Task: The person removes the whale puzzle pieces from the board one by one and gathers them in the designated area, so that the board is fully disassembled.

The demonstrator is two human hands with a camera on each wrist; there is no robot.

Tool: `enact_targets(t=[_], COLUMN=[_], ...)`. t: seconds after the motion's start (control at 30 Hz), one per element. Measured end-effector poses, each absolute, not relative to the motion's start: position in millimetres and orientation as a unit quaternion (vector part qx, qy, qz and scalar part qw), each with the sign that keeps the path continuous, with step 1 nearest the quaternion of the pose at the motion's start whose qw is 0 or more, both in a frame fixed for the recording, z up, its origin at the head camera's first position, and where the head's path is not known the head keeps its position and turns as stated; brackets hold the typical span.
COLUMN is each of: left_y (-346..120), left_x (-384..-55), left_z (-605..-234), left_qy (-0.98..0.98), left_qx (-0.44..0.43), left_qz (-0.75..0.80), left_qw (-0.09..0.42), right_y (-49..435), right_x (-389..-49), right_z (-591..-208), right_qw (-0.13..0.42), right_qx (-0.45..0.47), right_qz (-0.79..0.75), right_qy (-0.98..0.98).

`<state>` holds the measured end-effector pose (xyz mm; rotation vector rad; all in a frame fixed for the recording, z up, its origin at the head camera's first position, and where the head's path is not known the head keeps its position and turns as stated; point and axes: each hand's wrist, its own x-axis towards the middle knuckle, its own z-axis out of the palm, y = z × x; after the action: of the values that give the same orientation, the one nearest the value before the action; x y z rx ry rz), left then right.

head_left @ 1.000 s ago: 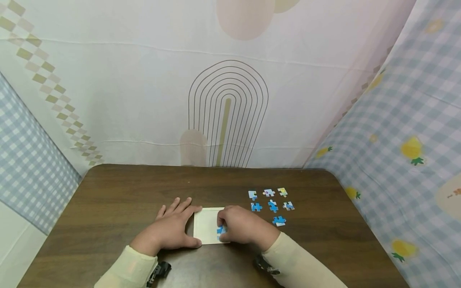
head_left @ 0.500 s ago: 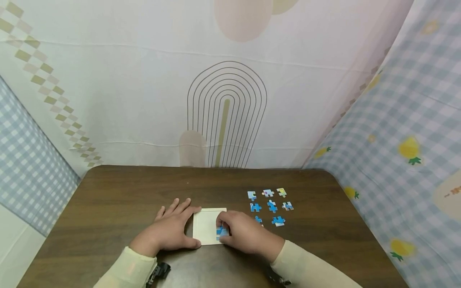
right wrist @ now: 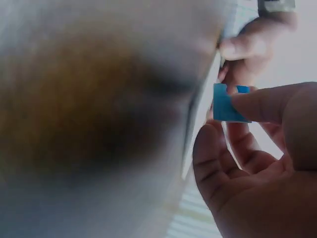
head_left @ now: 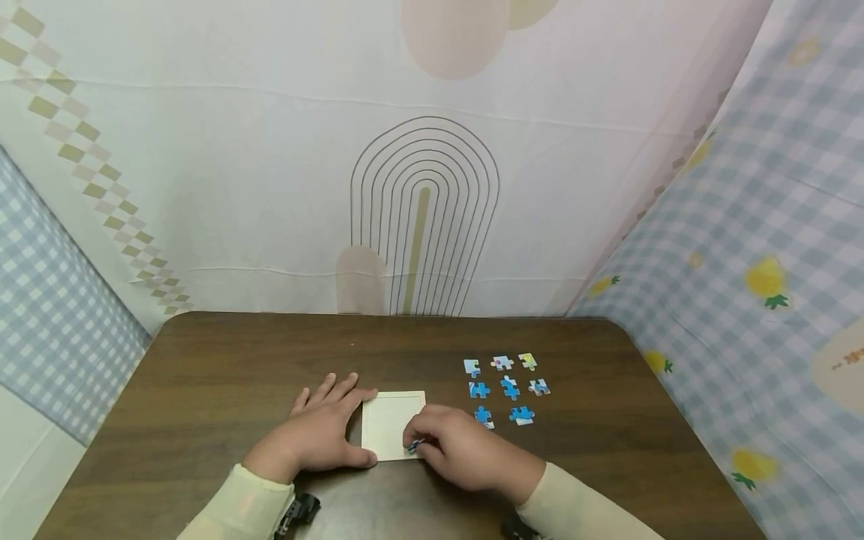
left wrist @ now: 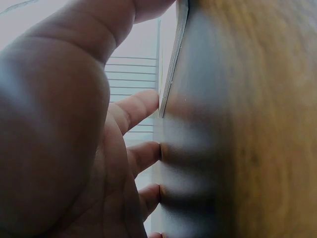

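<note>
My right hand (head_left: 462,450) pinches a blue jigsaw piece (right wrist: 227,105) between thumb and fingers. In the head view this piece is tilted nearly on edge over the near right corner of a cream square puzzle tray (head_left: 388,420). Part of that corner is hidden by the hand. My left hand (head_left: 317,433) lies with spread fingers at the tray's left side, thumb at the near left corner and index finger at the far left one. From the left wrist view, the other left fingertips (left wrist: 148,148) rest on the table.
Several loose jigsaw pieces (head_left: 510,388) lie in loose rows on the brown wooden table (head_left: 236,360), right of the tray. Behind the table hangs a pale patterned cloth (head_left: 270,187), with a checked cloth (head_left: 709,300) along the right side.
My right hand has drawn slightly nearer to me, and the jigsaw piece has gone from lying rather flat to tilted on edge. A loose piece has come out from behind the hand. My left hand stays put.
</note>
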<state>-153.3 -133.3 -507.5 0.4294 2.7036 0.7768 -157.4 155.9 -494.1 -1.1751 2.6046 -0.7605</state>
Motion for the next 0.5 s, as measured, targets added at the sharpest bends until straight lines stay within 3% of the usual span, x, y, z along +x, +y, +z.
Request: enact_targets(t=[0.2, 0.4, 0.5], left_y=[-132, -133, -133], left_x=[-154, -154, -154], left_z=[-508, -508, -508], left_qy=[0.94, 0.939, 0.938], left_qx=[0.149, 0.153, 0.154], left_qz=[0.27, 0.271, 0.272], left_qw=[0.149, 0.144, 0.146], right_y=[180, 208, 220], right_x=[-163, -174, -179], right_z=[-478, -463, -457], right_qw=[0.105, 0.064, 0.068], right_qx=[-0.367, -0.317, -0.265], right_qz=[-0.279, -0.277, -0.298], right_qy=[0.881, 0.905, 0.915])
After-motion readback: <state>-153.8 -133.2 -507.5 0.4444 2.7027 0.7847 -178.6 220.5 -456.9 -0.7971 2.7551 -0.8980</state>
